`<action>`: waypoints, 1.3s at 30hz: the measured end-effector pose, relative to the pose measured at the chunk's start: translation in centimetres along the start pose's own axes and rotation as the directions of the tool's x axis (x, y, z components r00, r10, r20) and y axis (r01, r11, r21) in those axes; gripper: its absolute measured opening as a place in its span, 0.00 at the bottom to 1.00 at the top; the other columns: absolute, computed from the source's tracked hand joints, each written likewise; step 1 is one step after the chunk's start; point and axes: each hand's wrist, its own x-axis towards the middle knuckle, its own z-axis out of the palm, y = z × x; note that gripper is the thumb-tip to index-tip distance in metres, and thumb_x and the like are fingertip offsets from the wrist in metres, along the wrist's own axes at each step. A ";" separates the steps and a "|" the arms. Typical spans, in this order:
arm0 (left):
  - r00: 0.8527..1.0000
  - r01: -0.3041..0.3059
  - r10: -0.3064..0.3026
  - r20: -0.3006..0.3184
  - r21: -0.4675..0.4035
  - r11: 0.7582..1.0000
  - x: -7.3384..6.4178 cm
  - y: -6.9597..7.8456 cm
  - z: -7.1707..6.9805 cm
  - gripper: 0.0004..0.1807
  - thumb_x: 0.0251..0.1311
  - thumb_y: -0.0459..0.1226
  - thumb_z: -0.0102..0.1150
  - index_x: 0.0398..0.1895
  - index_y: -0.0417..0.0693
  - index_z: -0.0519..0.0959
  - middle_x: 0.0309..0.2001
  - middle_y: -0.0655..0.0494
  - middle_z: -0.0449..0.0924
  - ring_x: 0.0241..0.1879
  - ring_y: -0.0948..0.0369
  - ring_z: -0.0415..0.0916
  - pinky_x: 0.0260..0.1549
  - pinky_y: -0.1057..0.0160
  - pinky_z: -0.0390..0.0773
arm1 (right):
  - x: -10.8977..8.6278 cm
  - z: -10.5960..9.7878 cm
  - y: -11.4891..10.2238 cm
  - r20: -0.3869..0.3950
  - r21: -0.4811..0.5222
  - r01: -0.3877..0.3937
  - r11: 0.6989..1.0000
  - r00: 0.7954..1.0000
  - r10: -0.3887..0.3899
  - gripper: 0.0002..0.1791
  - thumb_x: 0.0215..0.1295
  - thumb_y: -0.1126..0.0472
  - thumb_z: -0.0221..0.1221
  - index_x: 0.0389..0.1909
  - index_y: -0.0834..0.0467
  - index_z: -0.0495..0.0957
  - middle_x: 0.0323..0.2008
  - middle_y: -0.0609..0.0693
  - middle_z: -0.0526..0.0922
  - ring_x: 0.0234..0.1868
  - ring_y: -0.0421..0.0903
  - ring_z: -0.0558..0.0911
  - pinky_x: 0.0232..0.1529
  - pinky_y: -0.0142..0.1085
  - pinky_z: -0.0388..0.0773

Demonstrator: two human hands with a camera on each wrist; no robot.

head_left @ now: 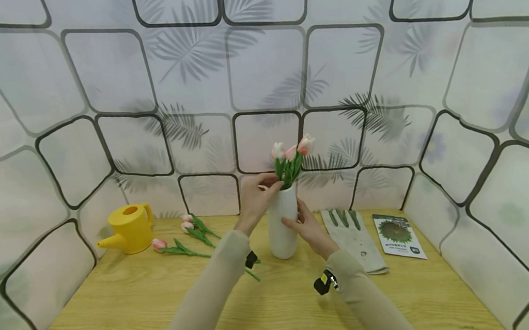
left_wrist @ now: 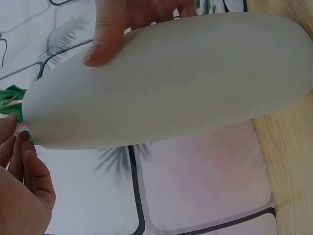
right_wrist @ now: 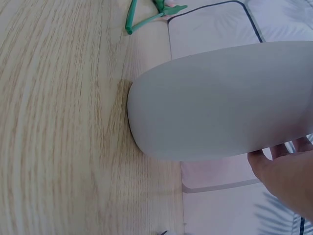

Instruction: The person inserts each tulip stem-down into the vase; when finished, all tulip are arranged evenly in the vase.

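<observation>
A tall white vase [head_left: 282,231] stands upright on the wooden table, holding a few pink-and-white tulips [head_left: 288,169]. At its mouth my left hand [head_left: 259,199] pinches among the green stems with thumb and fingers. The left wrist view shows that hand [left_wrist: 29,181] close to the rim, the green leaves partly hidden behind it. My right hand [head_left: 311,228] grips the vase's right side, its thumb across the front and the other fingers behind. In the right wrist view, the vase's base [right_wrist: 156,110] rests on the tabletop.
Several loose tulips [head_left: 178,249] lie left of the vase, partly under the left forearm. A yellow watering can [head_left: 132,235] stands at the back left. To the right are pale gloves [head_left: 357,246] and a seed packet [head_left: 398,235]. Patterned walls [head_left: 266,66] border the table.
</observation>
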 end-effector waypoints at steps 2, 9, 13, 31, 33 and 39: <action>1.000 0.024 -0.024 -0.017 -0.025 0.999 0.0 -0.3 -0.5 0.11 0.58 0.39 0.70 0.41 0.44 0.86 0.37 0.51 0.87 0.35 0.58 0.81 0.35 0.64 0.81 | 0.0 0.0 -0.1 -0.004 0.002 -0.002 1.000 1.000 0.002 0.49 0.66 0.47 0.63 0.78 0.42 0.41 0.77 0.52 0.49 0.77 0.58 0.51 0.73 0.63 0.54; 0.993 0.105 -0.109 -0.035 -0.100 0.989 -0.4 -1.6 -2.7 0.11 0.57 0.40 0.71 0.39 0.43 0.86 0.35 0.50 0.86 0.33 0.63 0.80 0.33 0.68 0.77 | 0.2 0.1 0.0 -0.013 0.003 -0.006 1.000 1.000 0.006 0.49 0.66 0.48 0.63 0.78 0.43 0.41 0.77 0.53 0.51 0.77 0.58 0.52 0.73 0.62 0.55; 0.988 0.157 -0.156 0.021 -0.177 0.972 -0.9 -2.5 -4.0 0.10 0.60 0.38 0.68 0.40 0.40 0.85 0.35 0.45 0.85 0.30 0.61 0.79 0.31 0.68 0.79 | 0.3 0.0 0.1 -0.018 0.001 -0.008 1.000 1.000 0.008 0.49 0.66 0.47 0.63 0.78 0.43 0.41 0.77 0.53 0.50 0.77 0.58 0.53 0.73 0.62 0.55; 0.882 0.467 -0.442 0.162 -0.181 0.865 -4.7 -7.5 -10.1 0.20 0.63 0.46 0.64 0.50 0.40 0.81 0.42 0.45 0.85 0.36 0.54 0.81 0.30 0.67 0.79 | -0.1 0.0 -0.3 -0.009 0.001 -0.019 1.000 1.000 0.019 0.49 0.67 0.49 0.62 0.78 0.43 0.40 0.78 0.53 0.46 0.78 0.58 0.49 0.74 0.62 0.52; 0.865 0.499 -0.473 0.170 -0.176 0.849 -5.2 -8.1 -10.7 0.19 0.64 0.46 0.64 0.50 0.42 0.81 0.40 0.49 0.86 0.36 0.56 0.81 0.31 0.65 0.80 | -0.1 0.0 -0.3 -0.008 0.002 -0.019 1.000 1.000 0.019 0.49 0.67 0.49 0.62 0.78 0.43 0.39 0.78 0.53 0.46 0.78 0.58 0.49 0.74 0.62 0.52; 0.834 0.547 -0.522 0.178 -0.140 0.826 -6.6 -10.1 -12.3 0.17 0.64 0.45 0.64 0.50 0.43 0.81 0.38 0.56 0.85 0.34 0.61 0.81 0.34 0.63 0.82 | -0.1 0.0 -0.3 -0.007 0.001 -0.025 1.000 1.000 0.025 0.49 0.67 0.48 0.62 0.79 0.44 0.39 0.78 0.53 0.46 0.78 0.57 0.49 0.74 0.61 0.51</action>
